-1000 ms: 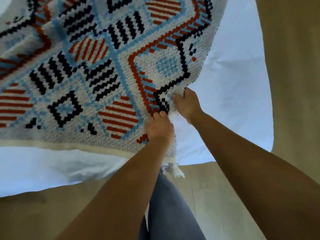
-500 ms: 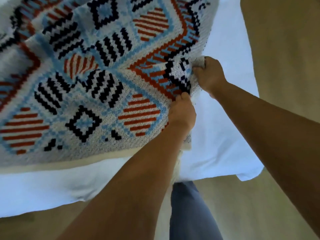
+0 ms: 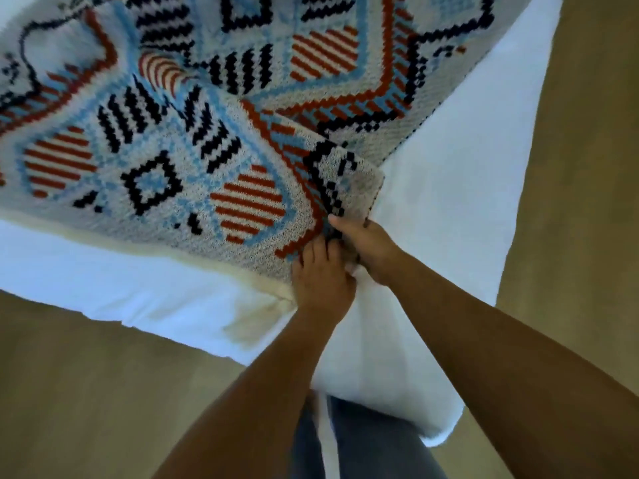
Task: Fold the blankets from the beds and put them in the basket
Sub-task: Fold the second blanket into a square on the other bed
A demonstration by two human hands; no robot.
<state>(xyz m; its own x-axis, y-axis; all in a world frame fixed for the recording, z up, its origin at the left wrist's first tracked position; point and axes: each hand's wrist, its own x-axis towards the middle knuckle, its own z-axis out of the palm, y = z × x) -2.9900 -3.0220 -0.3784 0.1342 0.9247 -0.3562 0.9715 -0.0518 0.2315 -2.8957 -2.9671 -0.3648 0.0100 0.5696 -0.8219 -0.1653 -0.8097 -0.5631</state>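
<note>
Hands rejoined over white bed [image 3: 449, 202], tan floor [image 3: 86, 392] around: left hand [image 3: 321, 281] and right hand [image 3: 366, 245] clutch blanket [image 3: 166, 140] corner, blanket stretching toward 11 o'clock

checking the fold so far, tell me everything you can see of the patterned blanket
The blanket looks knitted: pale ground with blue, rust-red and black geometric motifs, cream edge. It lies rumpled over the white bed, its near corner lifted and doubled over. The left hand and right hand both grip that corner.
</note>
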